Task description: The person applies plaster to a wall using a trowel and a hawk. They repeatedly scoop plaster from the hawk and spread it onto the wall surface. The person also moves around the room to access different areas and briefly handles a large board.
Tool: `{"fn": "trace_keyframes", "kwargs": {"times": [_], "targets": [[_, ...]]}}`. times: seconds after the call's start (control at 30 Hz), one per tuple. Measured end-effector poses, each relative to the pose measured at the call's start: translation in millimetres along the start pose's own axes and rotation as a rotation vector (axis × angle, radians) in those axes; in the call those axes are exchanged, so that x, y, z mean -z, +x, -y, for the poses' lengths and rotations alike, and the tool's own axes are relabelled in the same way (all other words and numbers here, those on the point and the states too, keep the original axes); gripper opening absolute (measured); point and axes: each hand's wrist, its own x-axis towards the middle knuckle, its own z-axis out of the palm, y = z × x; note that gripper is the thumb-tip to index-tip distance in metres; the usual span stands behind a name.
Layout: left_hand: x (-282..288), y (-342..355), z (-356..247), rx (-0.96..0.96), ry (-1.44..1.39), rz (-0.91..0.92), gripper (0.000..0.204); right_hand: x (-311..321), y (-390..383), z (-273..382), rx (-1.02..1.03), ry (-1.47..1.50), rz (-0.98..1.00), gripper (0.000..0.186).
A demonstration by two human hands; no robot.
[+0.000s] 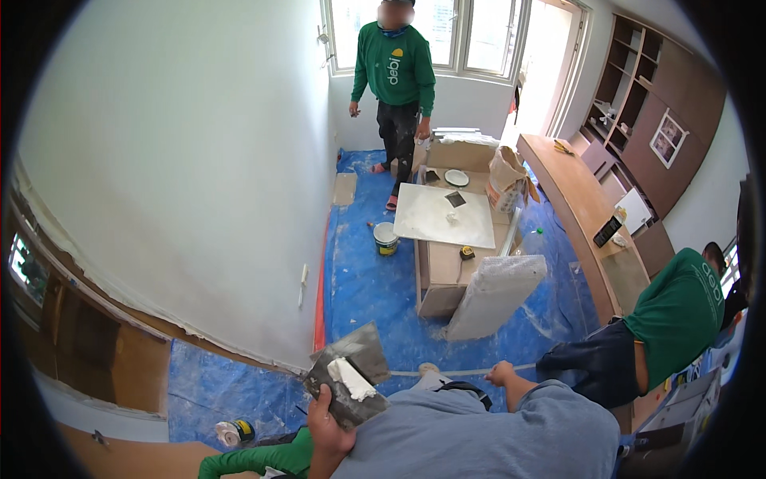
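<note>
My left hand [329, 427], at the lower middle, grips a flat grey steel putty blade [369, 409] by its edge. A thick lump of white putty [350, 378] lies on it. A second, lighter grey blade [365, 351] overlaps it on the far side; how it is held is hidden. My right hand [502, 373] is out in front of my grey-blue shirt [479, 431], its fingers curled closed with nothing visible in them. A white wall [191, 176] rises to the left, with a thin white-handled tool [302, 285] against it.
Blue sheeting [367, 295] covers the floor. Ahead stand a putty-marked white board [415, 219] on a box-like bench, a wrapped slab [496, 297] and a bucket [385, 239]. A co-worker [395, 68] stands beyond; another [678, 299] bends at right. A green sleeve [263, 457] is close by my left arm.
</note>
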Motion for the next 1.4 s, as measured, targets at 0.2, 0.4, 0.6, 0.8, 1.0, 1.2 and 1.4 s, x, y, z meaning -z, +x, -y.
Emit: {"fn": "trace_keyframes", "kwargs": {"times": [0.2, 0.4, 0.6, 0.8, 1.0, 1.2, 1.4], "targets": [[-23.0, -0.2, 31.5, 0.112, 0.03, 0.109, 0.037, 28.4, 4.0, 2.5, -0.004, 0.406, -0.291, 0.036], [-65.5, -13.3, 82.0, 0.115, 0.062, 0.175, 0.037, 91.5, -4.8, 30.9, 0.08, 0.512, -0.29, 0.039], [-95.2, -37.7, 135.4, 0.158, 0.094, 0.106, 0.036, 60.7, 15.4, -53.7, 0.094, 0.508, -0.331, 0.035], [-99.0, -62.7, 185.2, 0.157, 0.135, -0.066, 0.038, -13.7, -1.3, -155.0, -0.175, 0.553, -0.137, 0.031], [-118.0, -57.2, 206.8, 0.185, 0.225, -0.001, 0.044, -27.4, -7.7, -181.5, -0.109, 0.615, -0.141, 0.021], [-149.1, -32.0, 219.6, 0.269, 0.282, 0.063, 0.042, -5.6, 10.8, -154.5, -0.113, 0.833, -0.245, 0.013], [-139.7, -2.7, 203.6, 0.317, 0.284, 0.06, 0.04, -9.6, 21.7, -155.5, -0.068, 0.718, -0.22, 0.017]]}}
